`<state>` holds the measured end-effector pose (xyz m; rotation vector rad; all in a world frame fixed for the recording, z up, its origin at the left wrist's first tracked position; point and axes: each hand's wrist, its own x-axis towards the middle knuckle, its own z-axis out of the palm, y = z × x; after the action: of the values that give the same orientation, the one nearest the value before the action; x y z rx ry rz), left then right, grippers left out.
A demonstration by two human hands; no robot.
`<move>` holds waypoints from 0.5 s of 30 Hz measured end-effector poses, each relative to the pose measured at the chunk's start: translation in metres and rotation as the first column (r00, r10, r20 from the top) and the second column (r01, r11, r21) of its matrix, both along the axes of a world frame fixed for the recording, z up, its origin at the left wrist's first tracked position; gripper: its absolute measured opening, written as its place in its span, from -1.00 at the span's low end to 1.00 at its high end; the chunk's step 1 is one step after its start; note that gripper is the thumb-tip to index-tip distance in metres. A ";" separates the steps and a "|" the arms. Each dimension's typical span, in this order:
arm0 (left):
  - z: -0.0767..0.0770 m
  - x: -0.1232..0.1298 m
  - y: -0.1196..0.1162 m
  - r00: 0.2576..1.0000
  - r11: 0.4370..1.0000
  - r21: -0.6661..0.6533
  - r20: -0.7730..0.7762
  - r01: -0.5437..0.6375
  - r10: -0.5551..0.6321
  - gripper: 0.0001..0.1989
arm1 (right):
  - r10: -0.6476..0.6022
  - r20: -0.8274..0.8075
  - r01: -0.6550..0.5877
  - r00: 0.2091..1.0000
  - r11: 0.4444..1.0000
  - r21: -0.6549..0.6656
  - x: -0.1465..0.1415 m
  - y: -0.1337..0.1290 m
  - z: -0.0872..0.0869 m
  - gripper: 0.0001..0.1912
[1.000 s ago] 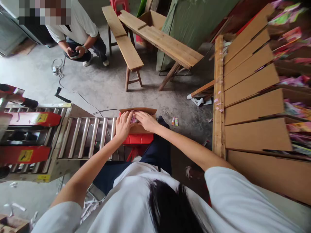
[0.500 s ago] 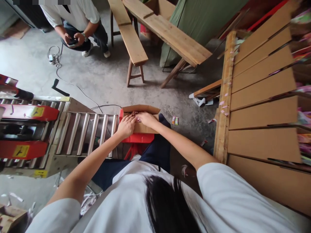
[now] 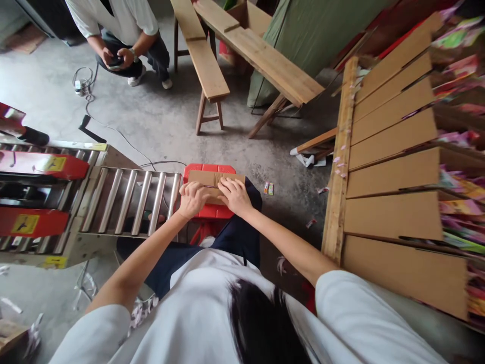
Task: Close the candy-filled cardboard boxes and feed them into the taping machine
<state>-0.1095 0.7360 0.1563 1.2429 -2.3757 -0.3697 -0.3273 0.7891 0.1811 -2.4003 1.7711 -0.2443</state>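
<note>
A small brown cardboard box (image 3: pixel 202 177) rests on a red plastic stool (image 3: pixel 217 212) in front of my knees. Its long top flaps are folded inward, with a narrow gap between them. On the near left of the box, my left hand (image 3: pixel 193 198) has its fingers curled over the flap edge. My right hand (image 3: pixel 235 196) grips the flaps at the right side, fingers bent over the gap and thumb toward me. What lies inside the box is hidden.
A roller conveyor (image 3: pixel 131 202) with a red-sided machine (image 3: pixel 41 221) stands left. At right, open cardboard boxes (image 3: pixel 394 215) holding colourful packets line a wooden beam (image 3: pixel 341 146). Wooden benches (image 3: pixel 208 65) and a squatting person (image 3: pixel 125 40) are ahead. Small packets (image 3: pixel 269 188) lie on the floor.
The box's flaps stood open with both hands inside on the contents; now they are folded over. My hands have moved apart onto the flaps. The view has shifted slightly.
</note>
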 end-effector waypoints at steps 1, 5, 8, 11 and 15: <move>0.005 -0.001 -0.006 0.996 0.996 -0.008 0.023 0.084 -0.083 -0.43 | 0.001 0.001 -0.001 1.000 1.000 0.003 0.000 0.002 -0.004 -0.50; 0.031 -0.014 -0.048 0.909 0.936 0.097 0.223 0.339 -0.352 0.35 | 0.013 0.019 -0.015 1.000 0.996 0.085 -0.005 -0.011 0.004 -0.44; 0.043 -0.024 -0.071 0.843 0.905 0.207 0.335 0.370 -0.421 0.36 | 0.009 -0.017 -0.006 1.000 0.988 0.156 -0.014 -0.027 0.021 0.10; 0.047 -0.028 -0.079 0.820 0.891 0.234 0.352 0.390 -0.452 0.29 | 0.094 -0.102 -0.069 0.990 0.971 0.230 -0.022 -0.038 0.032 0.47; 0.040 -0.019 -0.076 0.865 0.888 0.235 0.228 0.396 -0.447 0.25 | 0.145 -0.144 -0.111 0.979 0.970 0.218 -0.026 -0.043 0.032 0.28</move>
<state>-0.1285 0.6602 0.1964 0.8737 -2.9197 -0.5924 -0.3534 0.7463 0.2130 -2.4249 1.6008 0.1464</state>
